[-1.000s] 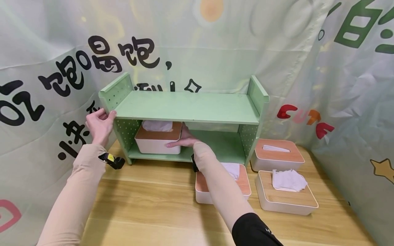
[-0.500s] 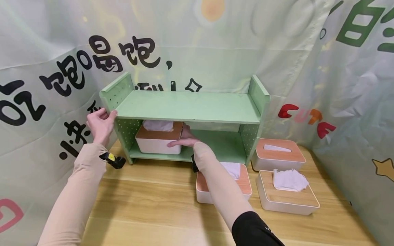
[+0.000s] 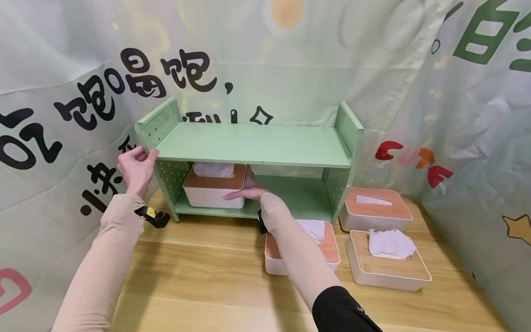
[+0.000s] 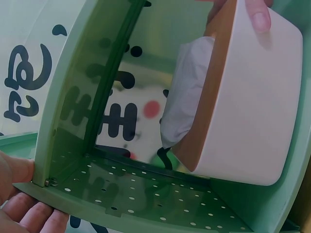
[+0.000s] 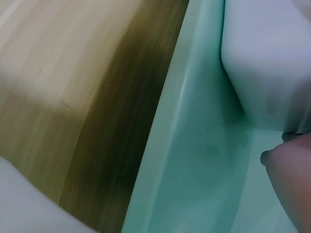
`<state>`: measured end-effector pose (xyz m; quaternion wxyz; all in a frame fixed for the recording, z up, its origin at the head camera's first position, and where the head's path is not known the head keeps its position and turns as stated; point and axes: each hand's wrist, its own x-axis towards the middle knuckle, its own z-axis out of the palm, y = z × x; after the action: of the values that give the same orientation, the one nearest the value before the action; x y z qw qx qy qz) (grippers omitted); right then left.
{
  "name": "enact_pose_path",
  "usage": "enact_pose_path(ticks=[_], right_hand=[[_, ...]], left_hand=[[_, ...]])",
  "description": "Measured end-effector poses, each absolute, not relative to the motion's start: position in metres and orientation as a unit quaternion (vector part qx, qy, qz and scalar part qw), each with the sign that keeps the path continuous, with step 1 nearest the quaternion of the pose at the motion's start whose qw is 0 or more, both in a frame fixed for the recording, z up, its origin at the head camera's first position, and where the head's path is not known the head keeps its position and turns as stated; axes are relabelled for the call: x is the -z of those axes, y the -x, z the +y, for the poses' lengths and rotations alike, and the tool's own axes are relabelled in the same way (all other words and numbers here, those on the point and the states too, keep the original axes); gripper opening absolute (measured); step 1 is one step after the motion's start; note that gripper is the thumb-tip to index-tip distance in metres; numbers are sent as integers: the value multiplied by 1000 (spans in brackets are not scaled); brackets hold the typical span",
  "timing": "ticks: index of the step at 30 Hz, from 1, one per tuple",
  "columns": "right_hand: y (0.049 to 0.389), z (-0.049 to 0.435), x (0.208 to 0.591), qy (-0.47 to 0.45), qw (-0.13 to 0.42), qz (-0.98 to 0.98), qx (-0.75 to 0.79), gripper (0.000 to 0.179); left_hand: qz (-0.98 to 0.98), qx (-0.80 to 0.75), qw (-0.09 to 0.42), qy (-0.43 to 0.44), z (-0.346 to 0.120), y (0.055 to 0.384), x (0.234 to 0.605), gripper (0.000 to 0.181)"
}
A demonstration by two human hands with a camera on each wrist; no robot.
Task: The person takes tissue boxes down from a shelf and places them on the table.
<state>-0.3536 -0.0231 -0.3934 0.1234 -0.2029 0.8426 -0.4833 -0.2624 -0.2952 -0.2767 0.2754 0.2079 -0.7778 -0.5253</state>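
A green two-tier shelf with perforated side panels stands on the table. My left hand pinches the front edge of its left side panel, and in the left wrist view its fingers lie along that edge. On the lower tier, at the left, sits a white tissue box with a brown wooden lid and a tissue poking out. My right hand grips this box at its right end, thumb on the front face; the other fingers are mostly hidden behind it. In the right wrist view the box's white corner lies over the green board.
Three more tissue boxes stand on the wooden table: one partly under my right forearm, one at the front right, one beside the shelf's right side. A printed curtain closes off the back and sides.
Both hands keep their places on the shelf and the tissue box. The whole head view has drifted very slightly; nothing else visibly moves.
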Motion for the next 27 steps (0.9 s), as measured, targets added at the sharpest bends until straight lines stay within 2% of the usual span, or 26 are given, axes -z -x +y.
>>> enact_pose_path(ticks=[15, 21, 27], right_hand=[[346, -32, 373, 205, 48, 843, 494, 127], [343, -33, 365, 217, 44, 846, 486, 116], [344, -33, 360, 221, 54, 840, 492, 114]], left_hand=[[-770, 534, 283, -204, -296, 263, 277, 39], [-768, 536, 280, -209, -295, 261, 276, 39], [-768, 538, 277, -209, -295, 261, 276, 39]])
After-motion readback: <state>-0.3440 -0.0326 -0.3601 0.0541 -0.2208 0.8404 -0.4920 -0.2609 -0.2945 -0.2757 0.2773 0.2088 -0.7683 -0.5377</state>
